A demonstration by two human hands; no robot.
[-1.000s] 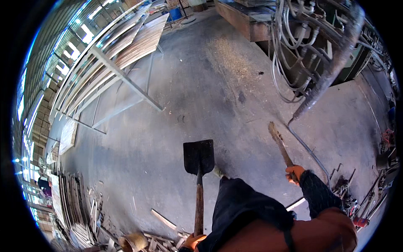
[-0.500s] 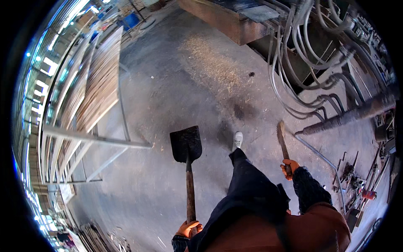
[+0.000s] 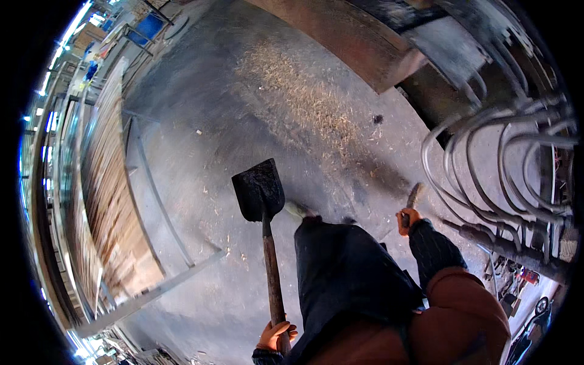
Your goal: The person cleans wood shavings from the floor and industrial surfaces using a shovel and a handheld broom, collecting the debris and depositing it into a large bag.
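My left hand (image 3: 275, 336) is wrapped round the wooden handle of a shovel (image 3: 259, 190), low in the head view. Its broad dark blade points away from me and looks dirty, with no pile of material on it. On the right, my right hand (image 3: 407, 221) grips a hand brush (image 3: 416, 193), bristles pointing forward. A long patch of pale wood shavings (image 3: 313, 106) lies scattered over the grey floor ahead, beyond both tools. One small dark lump (image 3: 378, 119) sits beside the shavings. My shoe (image 3: 298, 210) shows blurred just right of the blade.
Stacked boards (image 3: 115, 201) rest on a metal frame (image 3: 161, 289) at the left, its bar reaching toward the shovel. Ahead right stands a large machine with a rusty beam (image 3: 359, 45). Thick hoses (image 3: 462, 170) curve out near my right hand. A blue container (image 3: 146, 29) is far left.
I have stepped forward, so the shavings and machine are nearer. The view has turned, and the boards appear further left. Shovel and brush remain in my hands; the brush now looks foreshortened.
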